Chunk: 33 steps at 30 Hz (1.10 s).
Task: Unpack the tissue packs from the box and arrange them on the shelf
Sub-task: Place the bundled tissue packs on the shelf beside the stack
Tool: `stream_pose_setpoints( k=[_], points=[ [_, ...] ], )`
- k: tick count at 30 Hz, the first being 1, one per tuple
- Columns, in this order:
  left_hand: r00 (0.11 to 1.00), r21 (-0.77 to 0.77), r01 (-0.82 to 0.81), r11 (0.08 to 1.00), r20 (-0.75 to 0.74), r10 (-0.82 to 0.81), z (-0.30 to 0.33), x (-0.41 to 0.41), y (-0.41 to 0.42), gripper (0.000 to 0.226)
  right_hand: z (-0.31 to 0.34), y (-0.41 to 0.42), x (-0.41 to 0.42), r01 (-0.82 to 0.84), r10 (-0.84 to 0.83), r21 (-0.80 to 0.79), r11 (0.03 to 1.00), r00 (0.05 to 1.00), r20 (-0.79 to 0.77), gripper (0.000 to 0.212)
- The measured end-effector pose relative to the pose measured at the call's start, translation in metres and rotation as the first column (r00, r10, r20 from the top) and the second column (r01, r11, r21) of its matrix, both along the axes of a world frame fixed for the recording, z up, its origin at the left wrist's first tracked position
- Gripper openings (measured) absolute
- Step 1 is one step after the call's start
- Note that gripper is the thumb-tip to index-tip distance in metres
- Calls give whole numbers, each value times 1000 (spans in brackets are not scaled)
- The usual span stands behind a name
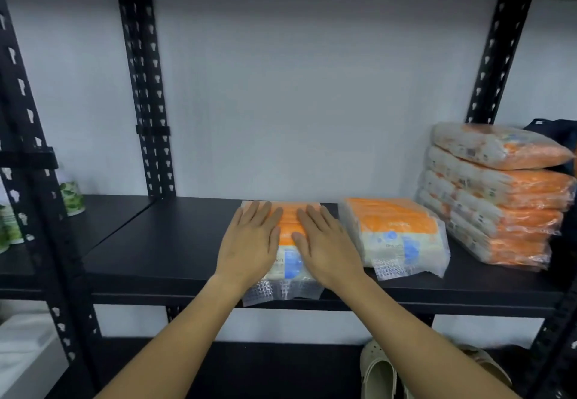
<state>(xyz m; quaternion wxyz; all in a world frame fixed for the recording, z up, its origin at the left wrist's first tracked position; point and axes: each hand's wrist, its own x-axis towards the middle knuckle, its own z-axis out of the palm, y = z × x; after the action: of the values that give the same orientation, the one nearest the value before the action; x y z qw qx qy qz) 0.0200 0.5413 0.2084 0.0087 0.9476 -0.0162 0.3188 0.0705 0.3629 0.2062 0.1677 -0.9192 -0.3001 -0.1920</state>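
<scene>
An orange-and-white tissue pack (286, 261) in clear wrap lies flat on the black shelf (162, 251), its near end hanging over the front edge. My left hand (249, 242) and my right hand (324, 245) rest flat on top of it, fingers spread, side by side. A second tissue pack (396, 236) lies just to the right. Further right, a stack of several tissue packs (496, 198) stands against the back wall. The box is not in view.
Black slotted uprights (146, 92) frame the shelf bay. Green-patterned cups (72, 197) stand on the neighbouring shelf at left. A dark bag (559, 133) sits behind the stack. Beige clogs (379, 370) lie on the lower shelf. The shelf's left half is bare.
</scene>
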Motion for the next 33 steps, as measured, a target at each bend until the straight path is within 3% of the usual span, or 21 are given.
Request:
stream_pose_setpoints(
  k=[4,5,7,8,10,12,15,17,21,25,27,29,31,33],
  points=[
    [997,-22,-7,1000,-83,5,-7,-15,14,66,-5,-24,-2,7,-4,41,999,998,-58,68],
    [995,-67,-5,998,-101,-2,-6,-17,18,67,-4,-27,-2,12,-6,63,998,995,-97,66],
    [994,-306,9,952,-97,-41,4,-17,23,60,8,-27,-1,42,-1,189,981,977,-214,58],
    [996,-476,21,879,-67,-60,13,-15,24,53,17,-23,-1,58,17,287,956,967,-252,55],
    [996,-755,79,651,38,-77,28,-9,22,46,34,-12,2,67,70,459,886,958,-277,58],
    [994,-860,106,499,72,-87,39,0,13,47,47,2,4,71,95,514,855,952,-290,61],
    [996,-905,34,425,-3,-84,36,12,2,52,45,21,10,85,103,476,876,929,-356,66],
    [998,-891,9,454,-22,-62,27,14,0,56,34,27,15,123,52,446,887,932,-359,68],
    [993,-886,71,458,22,-112,10,12,8,66,23,24,11,113,87,587,802,949,-302,58],
    [979,-924,110,365,38,-199,0,8,17,80,15,18,5,120,204,706,698,912,-356,75],
    [971,-937,139,321,66,-228,-1,6,18,82,13,17,6,122,243,735,667,897,-370,71],
    [962,-950,148,274,73,-265,-1,4,18,76,11,16,7,117,286,749,652,877,-386,58],
    [950,-961,157,226,85,-300,0,3,20,50,7,16,10,94,338,762,641,857,-389,42],
    [938,-963,185,198,113,-327,-1,4,21,35,6,17,12,74,372,766,638,842,-391,42]
  ],
)
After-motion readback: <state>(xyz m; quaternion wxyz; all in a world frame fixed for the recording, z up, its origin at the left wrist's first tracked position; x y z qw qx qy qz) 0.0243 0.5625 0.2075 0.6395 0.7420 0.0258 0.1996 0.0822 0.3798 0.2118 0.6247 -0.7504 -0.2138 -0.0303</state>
